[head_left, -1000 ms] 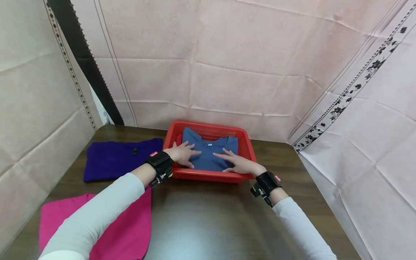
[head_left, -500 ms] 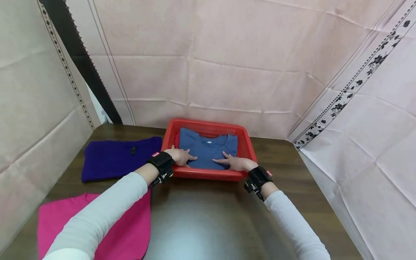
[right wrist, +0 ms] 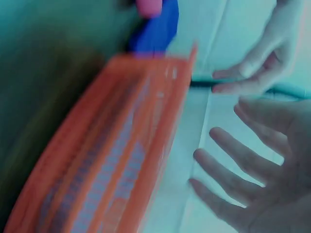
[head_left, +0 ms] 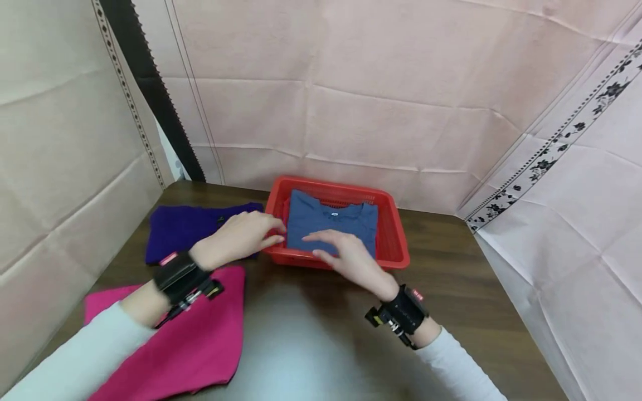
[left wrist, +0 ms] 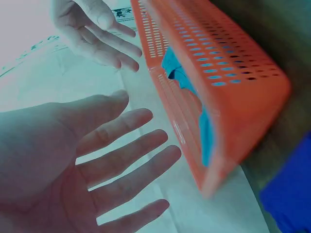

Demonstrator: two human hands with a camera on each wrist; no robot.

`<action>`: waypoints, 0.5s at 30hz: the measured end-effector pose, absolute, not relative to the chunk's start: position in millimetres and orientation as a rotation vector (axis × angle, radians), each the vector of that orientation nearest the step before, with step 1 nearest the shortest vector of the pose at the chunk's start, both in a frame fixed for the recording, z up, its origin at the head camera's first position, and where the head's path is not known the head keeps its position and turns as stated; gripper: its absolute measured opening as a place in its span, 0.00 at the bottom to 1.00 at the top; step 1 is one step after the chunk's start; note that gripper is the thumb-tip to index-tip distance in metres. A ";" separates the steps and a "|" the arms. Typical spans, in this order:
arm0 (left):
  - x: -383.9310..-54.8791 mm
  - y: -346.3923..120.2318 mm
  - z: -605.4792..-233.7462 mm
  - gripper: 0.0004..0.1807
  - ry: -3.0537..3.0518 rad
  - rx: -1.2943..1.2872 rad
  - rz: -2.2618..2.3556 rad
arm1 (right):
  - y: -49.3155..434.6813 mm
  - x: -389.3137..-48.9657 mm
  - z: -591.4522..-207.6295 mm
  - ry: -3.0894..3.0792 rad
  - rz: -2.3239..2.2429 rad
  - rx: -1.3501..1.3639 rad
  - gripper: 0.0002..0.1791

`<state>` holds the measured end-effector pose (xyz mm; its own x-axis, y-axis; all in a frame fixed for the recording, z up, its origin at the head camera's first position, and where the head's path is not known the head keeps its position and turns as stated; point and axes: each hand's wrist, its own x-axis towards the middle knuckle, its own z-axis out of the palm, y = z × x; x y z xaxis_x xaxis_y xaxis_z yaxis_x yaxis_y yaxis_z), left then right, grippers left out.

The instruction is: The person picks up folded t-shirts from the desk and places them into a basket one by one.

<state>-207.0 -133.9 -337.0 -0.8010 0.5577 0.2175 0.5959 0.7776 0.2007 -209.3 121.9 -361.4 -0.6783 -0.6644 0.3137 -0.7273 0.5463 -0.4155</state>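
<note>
A blue folded T-shirt (head_left: 331,220) lies in the red plastic basket (head_left: 400,245), its collar toward the back. My left hand (head_left: 239,236) is off the shirt, by the basket's left front corner, and overlaps the purple garment in the head view. Its fingers spread loosely with nothing in them, as the left wrist view shows of the same hand (left wrist: 121,165). Above the basket's front rim is my right hand (head_left: 353,262), also holding nothing. The right wrist view has its fingers spread (right wrist: 226,160) beside the slotted basket wall (right wrist: 102,160).
Left of the basket lies a folded purple garment (head_left: 173,231) with a dark neck label. Nearer me, a folded pink garment (head_left: 205,334) sits partly under my left forearm. Pale cloth sheets (head_left: 361,111) hang behind and beside the brown table (head_left: 441,278).
Both hands have lifted off the blue T-shirt and drawn back toward me, the left one also moving left. The shirt stays flat in the basket.
</note>
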 end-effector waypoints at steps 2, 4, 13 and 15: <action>-186.5 -153.1 -342.0 0.10 -2.785 -0.850 -0.381 | 102.8 -195.6 -366.4 -2.607 0.770 1.217 0.16; -167.1 -175.1 -350.9 0.08 -2.766 -0.759 -0.367 | 84.6 -184.1 -375.5 -2.586 0.720 1.229 0.13; -80.8 -309.2 -406.4 0.09 -2.876 -0.093 -0.384 | 31.0 -156.8 -436.5 -2.804 0.469 1.268 0.15; -61.7 -336.5 -422.4 0.12 -2.921 0.079 -0.406 | 24.1 -152.8 -446.8 -2.877 0.424 1.275 0.18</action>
<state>-61.7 -336.5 -422.4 -0.9802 -0.0790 0.1813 -0.0266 0.9611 0.2750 -152.8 24.1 -446.8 -0.6772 -0.7318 0.0763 -0.7228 0.6422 -0.2553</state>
